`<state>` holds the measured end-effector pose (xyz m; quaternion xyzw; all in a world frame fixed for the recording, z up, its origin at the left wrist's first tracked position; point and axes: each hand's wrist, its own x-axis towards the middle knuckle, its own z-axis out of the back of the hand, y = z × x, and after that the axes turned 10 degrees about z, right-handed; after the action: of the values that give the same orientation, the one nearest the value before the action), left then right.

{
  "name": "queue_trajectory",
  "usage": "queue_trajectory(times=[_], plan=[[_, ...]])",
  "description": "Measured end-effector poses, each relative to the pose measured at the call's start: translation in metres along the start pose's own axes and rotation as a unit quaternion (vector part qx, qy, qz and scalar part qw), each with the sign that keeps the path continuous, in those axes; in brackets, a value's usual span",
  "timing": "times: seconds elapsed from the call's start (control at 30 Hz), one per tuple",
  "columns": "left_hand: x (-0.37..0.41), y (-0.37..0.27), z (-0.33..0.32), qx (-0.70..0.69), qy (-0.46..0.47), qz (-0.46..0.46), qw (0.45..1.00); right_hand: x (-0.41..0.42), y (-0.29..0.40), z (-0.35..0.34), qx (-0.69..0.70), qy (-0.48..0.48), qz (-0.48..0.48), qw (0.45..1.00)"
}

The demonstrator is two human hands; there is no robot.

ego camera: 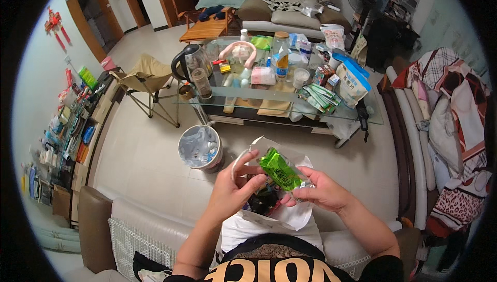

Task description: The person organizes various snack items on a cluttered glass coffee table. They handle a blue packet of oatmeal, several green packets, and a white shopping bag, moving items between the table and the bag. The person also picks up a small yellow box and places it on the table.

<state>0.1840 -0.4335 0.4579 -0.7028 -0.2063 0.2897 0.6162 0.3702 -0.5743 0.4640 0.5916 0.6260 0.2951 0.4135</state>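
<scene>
Between thumb and fingers, my right hand grips the lower right end of a green snack packet with clear, shiny wrapping and dark printed characters. My left hand has its thumb and fingers spread, the fingertips close to the packet's left edge; whether they touch it I cannot tell. A white cord handle loops against its index finger. Below both hands a white paper bag stands open at my lap. Dark, shiny packages show inside it, partly hidden by my hands and the green packet.
Ahead stands a glass coffee table crowded with a kettle, bottles and packets. A lined waste bin sits on the floor to the left. Behind it is a folding stool. A bedding-covered sofa runs along the right.
</scene>
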Motion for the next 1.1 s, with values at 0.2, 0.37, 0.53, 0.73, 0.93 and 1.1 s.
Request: queue_trajectory(times=[0.2, 0.37, 0.53, 0.73, 0.93, 1.1], plan=[[0.017, 0.012, -0.002, -0.031, 0.029, 0.003, 0.999, 0.000, -0.021, -0.024, 0.008, -0.001, 0.017, 1.000], [0.029, 0.013, -0.006, 0.018, 0.094, 0.034, 0.995, -0.003, -0.050, -0.021, -0.026, -0.046, 0.017, 0.998], [0.039, 0.018, -0.016, 0.039, 0.111, 0.078, 0.990, -0.006, -0.054, -0.024, 0.013, -0.106, 0.047, 0.993], [0.028, 0.020, -0.021, 0.037, 0.160, 0.039, 0.986, -0.003, -0.058, -0.016, 0.016, -0.183, 0.137, 0.973], [0.025, 0.003, -0.014, 0.156, 0.177, 0.012, 0.972, -0.003, -0.063, -0.014, -0.034, -0.179, 0.191, 0.965], [0.029, 0.012, -0.001, 0.114, 0.233, 0.069, 0.963, -0.010, -0.047, -0.008, 0.055, -0.221, 0.178, 0.957]])
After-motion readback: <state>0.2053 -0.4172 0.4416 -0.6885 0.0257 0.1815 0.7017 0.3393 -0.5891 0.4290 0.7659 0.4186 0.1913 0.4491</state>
